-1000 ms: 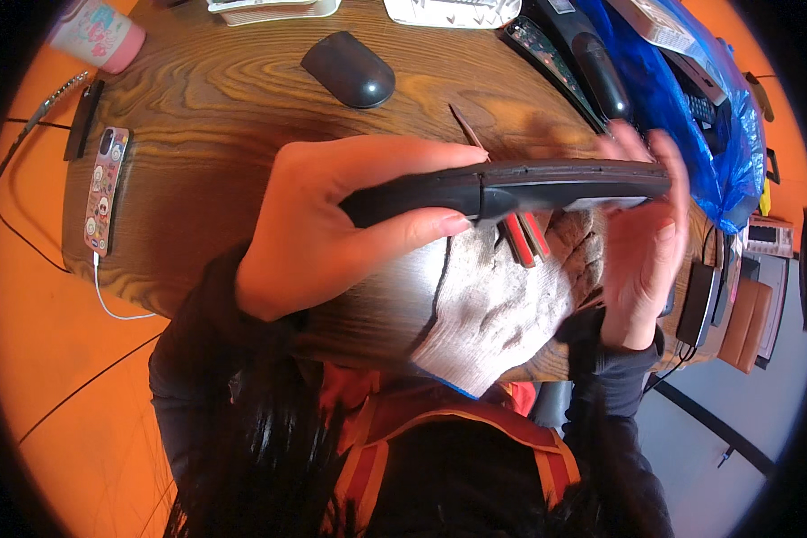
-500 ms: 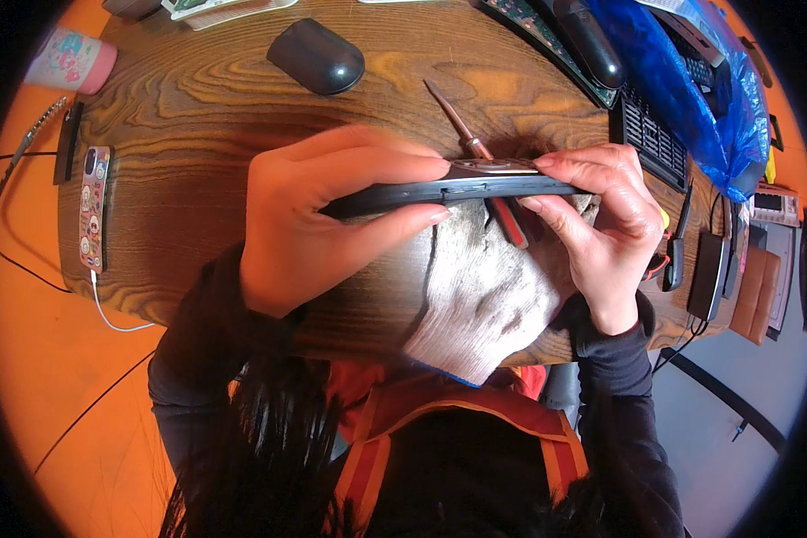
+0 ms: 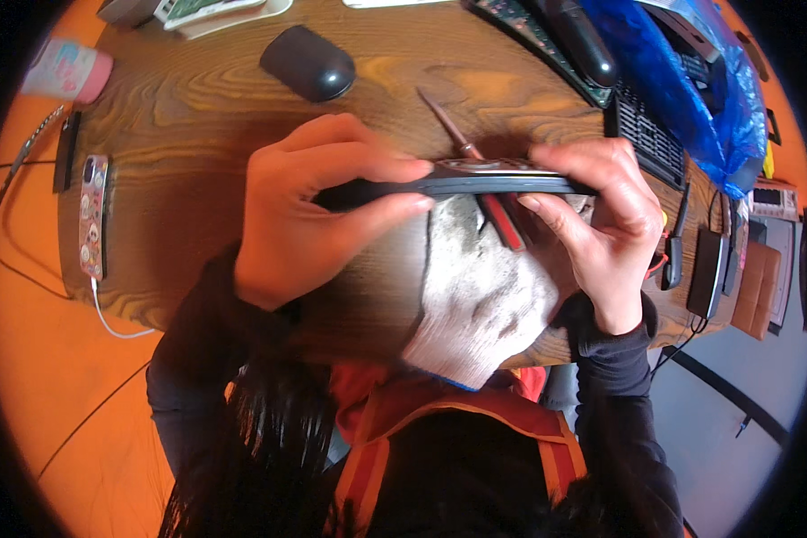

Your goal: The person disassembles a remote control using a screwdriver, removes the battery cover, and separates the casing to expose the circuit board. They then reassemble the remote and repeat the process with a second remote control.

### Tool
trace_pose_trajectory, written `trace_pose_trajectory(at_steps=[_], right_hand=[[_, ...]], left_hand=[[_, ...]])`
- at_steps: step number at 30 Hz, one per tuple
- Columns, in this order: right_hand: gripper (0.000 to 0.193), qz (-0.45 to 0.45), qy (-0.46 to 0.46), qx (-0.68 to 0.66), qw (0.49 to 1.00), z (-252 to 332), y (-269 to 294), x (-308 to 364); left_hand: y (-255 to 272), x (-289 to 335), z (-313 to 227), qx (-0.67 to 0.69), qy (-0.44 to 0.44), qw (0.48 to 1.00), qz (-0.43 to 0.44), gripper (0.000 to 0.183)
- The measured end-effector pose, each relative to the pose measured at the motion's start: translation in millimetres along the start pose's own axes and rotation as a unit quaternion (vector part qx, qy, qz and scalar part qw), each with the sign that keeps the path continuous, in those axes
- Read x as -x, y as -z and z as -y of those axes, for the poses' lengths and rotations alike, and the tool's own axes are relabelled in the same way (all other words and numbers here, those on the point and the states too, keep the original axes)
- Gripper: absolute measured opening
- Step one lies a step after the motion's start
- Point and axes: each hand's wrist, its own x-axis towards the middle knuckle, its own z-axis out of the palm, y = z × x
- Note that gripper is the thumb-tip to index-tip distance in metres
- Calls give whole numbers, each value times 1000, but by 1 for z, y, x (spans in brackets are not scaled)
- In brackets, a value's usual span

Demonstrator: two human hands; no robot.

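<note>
Above the table, a flat black casing [image 3: 475, 185] is held nearly edge-on between my two hands. Round parts show on its far side, and a pale line runs along its right edge. My left hand [image 3: 318, 202] pinches the left end between thumb and fingers. At the other end, my right hand [image 3: 605, 206] grips with the thumb below and fingers above. Under the casing lies a soiled white work glove [image 3: 480, 296] with a blue hem. A screwdriver with a red and black handle [image 3: 503, 224] rests across the glove, its middle hidden by the casing.
A black computer mouse [image 3: 309, 65] lies beyond my left hand. A phone in a stickered case [image 3: 93, 215], with a white cable, sits at the left edge. At the right are a black keyboard [image 3: 644, 134], a blue plastic bag [image 3: 681, 99] and a black power adapter [image 3: 708, 273].
The casing has turned slightly between my hands, so a pale line now shows along its right edge. My left fingertips have shifted a little left.
</note>
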Motion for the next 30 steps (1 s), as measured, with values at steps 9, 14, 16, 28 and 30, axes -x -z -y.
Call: trace_pose_trajectory(at_steps=[9,14,16,28,30], right_hand=[[43,-6,-108,-312,944,-18,17,6],[36,-18,-25,-447,894,-25,6,8],[34,-23,-12,-452,892,-23,5,8],[28,-68,-84,-395,912,-11,5,15],[26,-130,-102,-482,860,-15,6,12]], left_hand=[[11,-5,3,103,1,994,-22,22],[12,-3,4,123,2,992,-9,22],[11,-2,5,136,-4,991,-9,22],[7,-1,-1,207,54,977,0,29],[8,1,2,313,111,941,-61,33]])
